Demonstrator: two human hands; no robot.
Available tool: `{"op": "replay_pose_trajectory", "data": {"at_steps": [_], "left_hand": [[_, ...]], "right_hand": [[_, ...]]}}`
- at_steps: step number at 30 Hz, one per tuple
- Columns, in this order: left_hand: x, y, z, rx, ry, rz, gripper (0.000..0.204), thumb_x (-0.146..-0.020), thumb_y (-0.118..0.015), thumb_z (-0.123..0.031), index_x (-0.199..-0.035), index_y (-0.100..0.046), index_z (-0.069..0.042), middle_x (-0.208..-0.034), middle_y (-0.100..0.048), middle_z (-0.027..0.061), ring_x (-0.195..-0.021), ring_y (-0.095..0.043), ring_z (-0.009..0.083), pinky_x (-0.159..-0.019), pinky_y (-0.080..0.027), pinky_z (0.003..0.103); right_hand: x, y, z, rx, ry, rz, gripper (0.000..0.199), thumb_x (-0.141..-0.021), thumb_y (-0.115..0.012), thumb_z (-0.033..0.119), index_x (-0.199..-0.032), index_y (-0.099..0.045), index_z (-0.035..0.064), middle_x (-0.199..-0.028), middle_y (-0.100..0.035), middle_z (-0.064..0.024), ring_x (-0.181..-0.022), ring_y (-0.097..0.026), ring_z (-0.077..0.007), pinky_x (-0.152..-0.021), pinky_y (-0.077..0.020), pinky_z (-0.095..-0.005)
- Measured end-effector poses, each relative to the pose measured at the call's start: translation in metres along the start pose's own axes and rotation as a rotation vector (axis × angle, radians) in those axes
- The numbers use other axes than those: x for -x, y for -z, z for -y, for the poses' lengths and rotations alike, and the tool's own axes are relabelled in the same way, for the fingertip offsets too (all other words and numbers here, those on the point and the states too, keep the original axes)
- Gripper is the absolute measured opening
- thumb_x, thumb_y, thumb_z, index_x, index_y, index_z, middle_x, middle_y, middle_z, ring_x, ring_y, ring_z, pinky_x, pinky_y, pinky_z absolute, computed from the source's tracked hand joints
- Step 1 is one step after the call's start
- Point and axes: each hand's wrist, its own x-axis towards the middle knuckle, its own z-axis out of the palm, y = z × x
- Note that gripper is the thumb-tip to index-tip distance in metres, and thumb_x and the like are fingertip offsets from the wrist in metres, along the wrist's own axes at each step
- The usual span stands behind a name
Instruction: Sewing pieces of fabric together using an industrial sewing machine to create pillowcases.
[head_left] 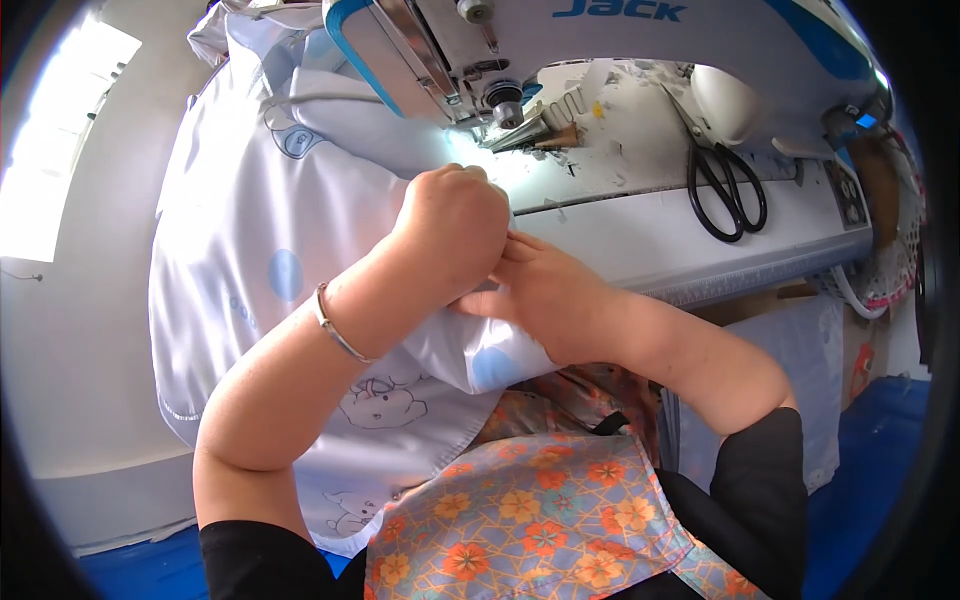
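White fabric with pale blue spots and cartoon animal outlines spreads over the left of the sewing machine and hangs toward my lap. My left hand is closed on the fabric's edge, just in front of the lit needle area. Close against it, my right hand grips the same cloth between thumb and fingers. The fingertips of both hands are partly hidden where they meet. The presser foot and needle are hard to make out in the bright light.
Black-handled scissors lie on the machine bed at the right. Small metal attachments and scraps sit behind the needle area. A ruler strip runs along the table's front edge. A floral apron covers my lap.
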Motion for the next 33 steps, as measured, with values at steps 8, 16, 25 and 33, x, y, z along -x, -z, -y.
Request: {"op": "replay_pose_trajectory", "data": {"at_steps": [8, 16, 25, 33], "left_hand": [[-0.022, 0.007, 0.009, 0.025, 0.031, 0.133, 0.021, -0.076, -0.07, -0.017, -0.092, -0.071, -0.005, -0.095, -0.071, 0.0137, -0.093, -0.071, 0.0296, -0.08, -0.058, 0.039], [-0.046, 0.028, 0.032, 0.148, -0.073, 0.349, 0.026, -0.072, -0.062, -0.011, -0.092, -0.072, 0.003, -0.091, -0.072, 0.0228, -0.09, -0.07, 0.0382, -0.08, -0.055, 0.047], [-0.045, 0.042, 0.025, 0.084, -0.085, 0.471, 0.038, -0.084, -0.064, -0.035, -0.086, -0.076, 0.002, -0.088, -0.073, 0.0224, -0.086, -0.07, 0.0384, -0.08, -0.053, 0.046], [-0.024, 0.023, 0.009, 0.33, 0.138, 0.373, 0.052, -0.1, -0.048, -0.046, -0.121, -0.069, -0.003, -0.123, -0.067, 0.0203, -0.114, -0.063, 0.037, -0.1, -0.049, 0.047]], "right_hand": [[-0.006, 0.008, -0.013, 0.039, 0.007, -0.138, 0.042, -0.079, -0.061, -0.001, -0.12, -0.068, 0.0082, -0.133, -0.061, -0.0171, -0.136, -0.049, -0.0363, -0.115, -0.0397, -0.0435], [-0.064, 0.012, 0.057, 0.099, 0.26, -0.085, 0.032, -0.089, -0.055, 0.008, -0.116, -0.066, -0.0049, -0.129, -0.065, -0.0193, -0.127, -0.058, -0.0299, -0.103, -0.0483, -0.0423], [-0.118, -0.031, 0.049, -0.229, 0.142, -0.155, 0.017, -0.09, -0.065, 0.017, -0.102, -0.072, 0.0063, -0.097, -0.07, -0.0133, -0.097, -0.067, -0.0314, -0.084, -0.0506, -0.0429], [0.03, 0.031, 0.016, -0.582, 0.17, 0.209, 0.014, -0.088, -0.071, 0.013, -0.098, -0.071, 0.0042, -0.093, -0.07, -0.0104, -0.094, -0.067, -0.0329, -0.089, -0.0534, -0.0432]]}}
